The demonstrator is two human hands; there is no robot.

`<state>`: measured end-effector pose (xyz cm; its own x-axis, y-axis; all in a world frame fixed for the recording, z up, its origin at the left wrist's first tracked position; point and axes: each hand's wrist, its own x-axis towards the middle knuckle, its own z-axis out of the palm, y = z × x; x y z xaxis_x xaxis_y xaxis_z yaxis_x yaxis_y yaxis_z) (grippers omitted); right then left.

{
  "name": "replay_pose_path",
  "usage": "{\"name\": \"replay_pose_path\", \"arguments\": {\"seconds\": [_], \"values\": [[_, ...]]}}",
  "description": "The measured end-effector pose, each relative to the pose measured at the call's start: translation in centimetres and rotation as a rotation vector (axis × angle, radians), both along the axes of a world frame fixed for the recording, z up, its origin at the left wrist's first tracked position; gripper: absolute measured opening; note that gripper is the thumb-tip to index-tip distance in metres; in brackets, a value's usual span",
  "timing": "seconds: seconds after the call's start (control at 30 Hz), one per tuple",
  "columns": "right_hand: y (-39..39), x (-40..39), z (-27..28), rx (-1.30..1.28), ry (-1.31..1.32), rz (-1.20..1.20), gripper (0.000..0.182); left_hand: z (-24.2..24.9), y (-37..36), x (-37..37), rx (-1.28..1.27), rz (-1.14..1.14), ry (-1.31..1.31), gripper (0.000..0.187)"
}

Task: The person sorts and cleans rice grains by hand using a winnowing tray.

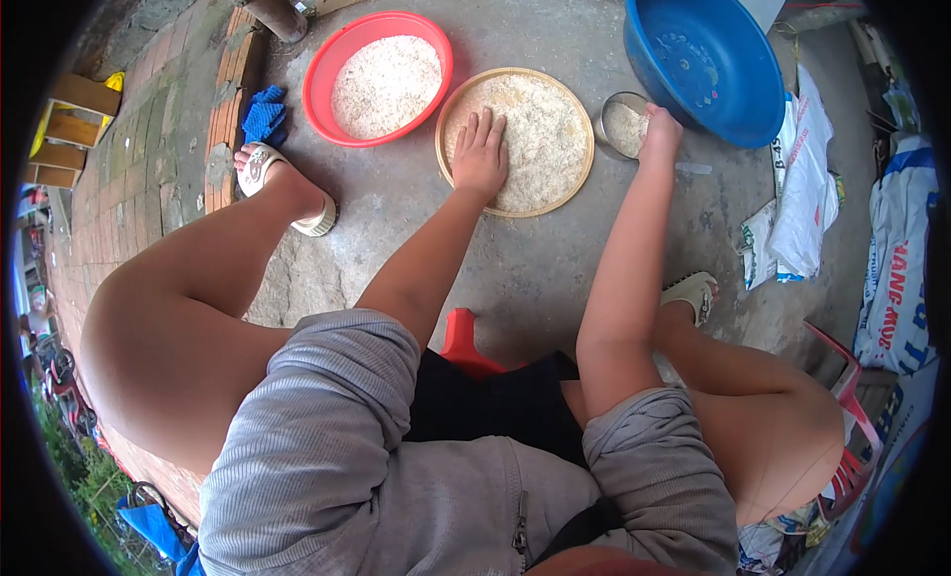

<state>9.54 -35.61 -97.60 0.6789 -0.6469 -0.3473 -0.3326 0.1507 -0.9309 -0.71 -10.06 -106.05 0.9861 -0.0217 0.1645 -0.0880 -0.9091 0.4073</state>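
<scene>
My left hand lies flat, fingers spread, on pale rice-like grain in a round woven tray. Just right of the tray, a small round metal container holds some of the same pale grain. My right hand has its fingers curled over that container's right rim and grips it. Left of the tray, a red plastic basin contains more whitish grain.
A large blue tub stands at the upper right. White printed sacks lie on the concrete floor to the right. A blue cloth rests beside bricks on the left. Below the tray is a red stool.
</scene>
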Motion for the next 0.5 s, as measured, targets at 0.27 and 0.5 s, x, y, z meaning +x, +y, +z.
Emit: {"name": "replay_pose_path", "arguments": {"seconds": [0.27,0.5], "values": [[3.1,-0.7,2.3,-0.233,-0.143,0.016,0.031,-0.1,0.0,-0.2,0.046,0.003,0.049,0.047],[4.2,0.5,1.6,-0.164,-0.217,0.076,0.024,-0.3,0.3,-0.1,0.024,0.095,0.042,0.046]]}}
